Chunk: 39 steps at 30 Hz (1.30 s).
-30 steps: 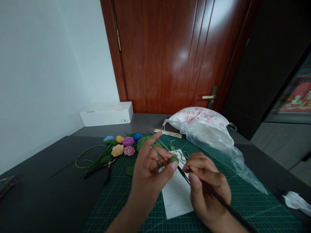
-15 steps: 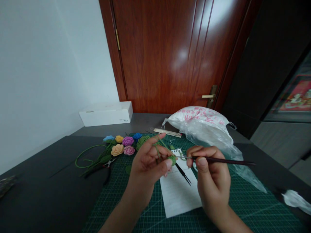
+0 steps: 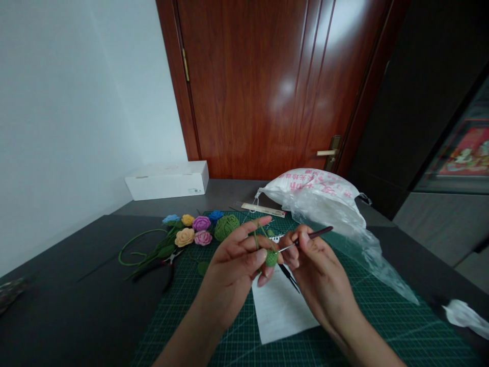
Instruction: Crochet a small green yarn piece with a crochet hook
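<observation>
My left hand pinches a small green crochet piece between thumb and fingers, and green yarn loops round its raised index finger. In my right hand is a crochet hook with a dark handle; its metal tip meets the upper edge of the piece. Behind the left hand sits a ball of green yarn. Below the hands lies a sheet of white paper with black tweezers on it, their upper end hidden by the fingers.
A green cutting mat covers the table's middle. To the left lie crocheted flowers with green stems and pliers. Further back are a white box, a ruler and a large white plastic bag.
My right hand has turned the crochet hook, so its handle now slants up to the right. The green piece has tipped in my left fingers and shows more of its side.
</observation>
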Available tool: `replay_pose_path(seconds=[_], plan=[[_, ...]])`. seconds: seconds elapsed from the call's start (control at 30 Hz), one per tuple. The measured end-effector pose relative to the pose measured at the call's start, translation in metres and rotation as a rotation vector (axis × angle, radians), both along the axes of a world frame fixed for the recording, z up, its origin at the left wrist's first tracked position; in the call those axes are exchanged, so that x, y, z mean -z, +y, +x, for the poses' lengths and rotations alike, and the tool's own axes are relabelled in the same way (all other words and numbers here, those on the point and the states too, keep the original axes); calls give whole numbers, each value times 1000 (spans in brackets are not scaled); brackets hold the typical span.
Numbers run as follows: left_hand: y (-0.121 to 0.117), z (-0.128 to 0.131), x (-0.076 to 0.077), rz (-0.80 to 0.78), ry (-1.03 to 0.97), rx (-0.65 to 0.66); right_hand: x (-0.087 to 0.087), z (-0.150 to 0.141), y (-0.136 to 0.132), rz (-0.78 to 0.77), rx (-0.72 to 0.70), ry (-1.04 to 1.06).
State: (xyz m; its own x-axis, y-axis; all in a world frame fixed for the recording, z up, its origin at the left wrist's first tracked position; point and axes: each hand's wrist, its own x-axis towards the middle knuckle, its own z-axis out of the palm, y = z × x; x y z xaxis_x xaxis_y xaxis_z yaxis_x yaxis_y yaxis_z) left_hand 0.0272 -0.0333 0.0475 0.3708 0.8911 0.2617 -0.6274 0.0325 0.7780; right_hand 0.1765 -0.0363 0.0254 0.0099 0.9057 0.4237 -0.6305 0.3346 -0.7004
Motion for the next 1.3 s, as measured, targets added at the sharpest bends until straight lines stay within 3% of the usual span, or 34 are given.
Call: replay_pose_path(seconds=[0.1,0.27,0.53,0.7,0.8,0.97,1.07,1.17,1.3], plan=[[0,1,0,7,3,-9,6,-5,3,-145,-99,115],[-1,2,1,20,20,-28,14,-10,7,-230,-95,182],[1,2,2,4,24,-33,12,-5,6,-213,-72,109],[1,3,3,30,18,-38,10,-6,4,-125,-48,20],[-1,5,4,62,34,-94,8,-5,2,40,155,-111],[-9,13,7,98,67,-263,7,7,-2,596,801,-640],[-12,17,6,7,10,-202,7,12,-2,706,945,-760],[-12,16,3,-139,-58,-29,9,10,0,719,875,-652],[-12,12,0,-155,-87,38,14,1,1,501,610,-357]])
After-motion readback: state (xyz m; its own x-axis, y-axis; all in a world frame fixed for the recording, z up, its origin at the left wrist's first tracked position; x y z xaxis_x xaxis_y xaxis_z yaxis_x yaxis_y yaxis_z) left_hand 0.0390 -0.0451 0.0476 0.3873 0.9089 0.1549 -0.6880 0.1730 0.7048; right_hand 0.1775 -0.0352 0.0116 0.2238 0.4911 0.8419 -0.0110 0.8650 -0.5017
